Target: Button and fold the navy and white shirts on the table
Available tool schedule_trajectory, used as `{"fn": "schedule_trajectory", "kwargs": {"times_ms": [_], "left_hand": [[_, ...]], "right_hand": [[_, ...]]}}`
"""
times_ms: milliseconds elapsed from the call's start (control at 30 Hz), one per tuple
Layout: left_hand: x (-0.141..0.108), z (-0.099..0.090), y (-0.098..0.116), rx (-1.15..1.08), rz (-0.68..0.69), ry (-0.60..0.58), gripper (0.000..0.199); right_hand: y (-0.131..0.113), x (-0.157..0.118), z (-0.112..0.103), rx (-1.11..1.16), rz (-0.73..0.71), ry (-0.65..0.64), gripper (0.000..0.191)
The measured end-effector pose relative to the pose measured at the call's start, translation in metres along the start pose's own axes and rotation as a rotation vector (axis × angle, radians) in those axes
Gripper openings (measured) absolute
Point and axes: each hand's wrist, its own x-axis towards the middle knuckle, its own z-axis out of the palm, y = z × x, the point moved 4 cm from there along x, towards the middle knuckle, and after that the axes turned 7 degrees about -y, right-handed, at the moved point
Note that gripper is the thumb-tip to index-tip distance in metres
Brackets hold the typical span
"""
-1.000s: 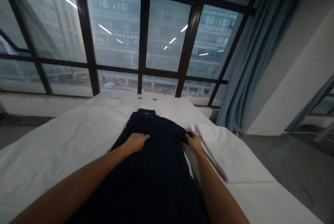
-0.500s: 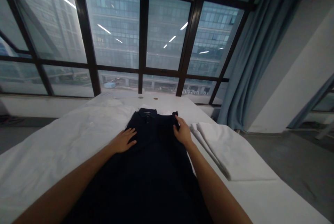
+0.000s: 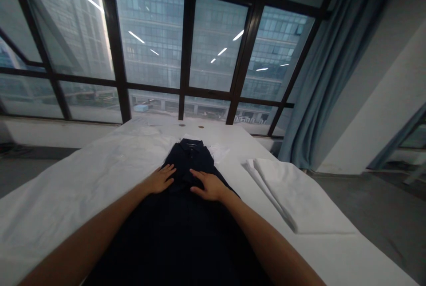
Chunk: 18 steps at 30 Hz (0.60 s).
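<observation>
A dark navy collared shirt [image 3: 186,228] lies on the white table, its collar at the far end and its lower part running toward me. My left hand [image 3: 161,179] rests with spread fingers on the shirt's left edge, below the shoulder. My right hand [image 3: 209,185] is over the middle of the chest, thumb and fingers apart. Whether its fingertips touch a bit of the cloth is too dark to tell. The right side of the shirt is folded inward, so its right outline slopes from the collar.
Folded white cloth [image 3: 299,197] lies on the table [image 3: 336,255] to the right. A wrinkled white sheet [image 3: 83,188] covers the left side. Clear plastic [image 3: 219,152] shows beside the collar. Beyond are windows and a blue curtain [image 3: 319,77].
My right hand has moved left from the shirt's right shoulder to the middle of the chest, and the right side has come inward with it. My left hand has stayed nearly in place.
</observation>
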Motion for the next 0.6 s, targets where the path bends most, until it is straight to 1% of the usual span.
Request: {"fn": "schedule_trajectory", "kwargs": {"times_ms": [67,100,133,167,200,267,300,367,433,467,500,533,600], "left_hand": [[0.002,-0.009,0.000,0.002,-0.009,-0.009,0.060],[0.004,-0.013,0.001,0.000,-0.020,-0.002,0.061],[0.006,-0.015,0.002,-0.003,-0.031,0.008,0.062],[0.007,-0.015,0.003,-0.004,-0.043,0.011,0.063],[0.008,-0.013,0.003,-0.001,-0.054,0.010,0.064],[0.008,-0.005,0.004,0.007,-0.070,-0.002,0.064],[0.008,-0.001,0.003,0.010,-0.072,-0.005,0.064],[0.008,0.004,0.001,0.006,-0.071,-0.005,0.064],[0.012,0.004,-0.004,-0.020,-0.072,-0.024,0.063],[0.016,0.000,-0.007,-0.040,-0.069,-0.027,0.062],[0.022,-0.006,-0.010,-0.063,-0.069,-0.014,0.059],[0.029,-0.014,-0.014,-0.088,-0.077,0.014,0.056],[0.048,-0.033,-0.025,-0.140,-0.148,0.107,0.049]], "right_hand": [[0.010,0.001,-0.008,0.047,0.120,0.092,0.056],[0.015,0.001,-0.010,0.044,0.184,0.127,0.054],[0.018,0.002,-0.008,0.026,0.231,0.132,0.055],[0.021,0.002,-0.002,0.003,0.257,0.100,0.057],[0.023,0.001,0.006,-0.014,0.264,0.037,0.062],[0.026,-0.003,0.024,-0.020,0.262,-0.123,0.077],[0.027,-0.006,0.031,-0.011,0.264,-0.185,0.081],[0.031,-0.011,0.038,0.011,0.262,-0.245,0.086],[0.036,-0.009,0.034,0.041,0.241,-0.279,0.093],[0.041,-0.005,0.029,0.069,0.232,-0.291,0.093],[0.047,0.001,0.022,0.105,0.237,-0.286,0.089],[0.056,0.009,0.014,0.137,0.262,-0.258,0.082],[0.082,0.029,-0.003,0.159,0.375,-0.128,0.073]]}}
